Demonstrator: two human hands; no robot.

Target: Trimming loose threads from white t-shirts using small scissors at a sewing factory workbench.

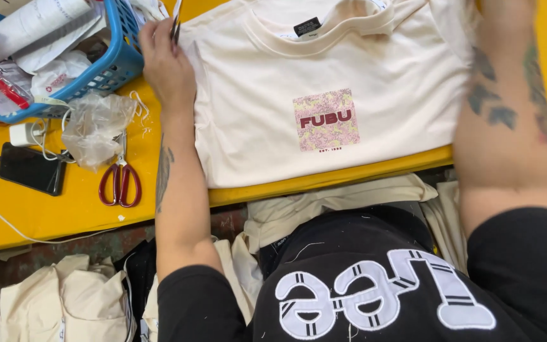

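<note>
Left hand (167, 60), fingers pinched on thin dark tool (176, 25), sits at cream shirt's (362, 69) left edge, shirt running rightward; right hand off-frame, can't tell.

A blue basket (116, 63) of papers and packets sits at the yellow table's (45, 212) corner. Near it lie a crumpled plastic bag (96, 126), red scissors (120, 183), a black phone (31, 168) and a white charger (21, 133). Cream garments (64, 304) pile below.
</note>
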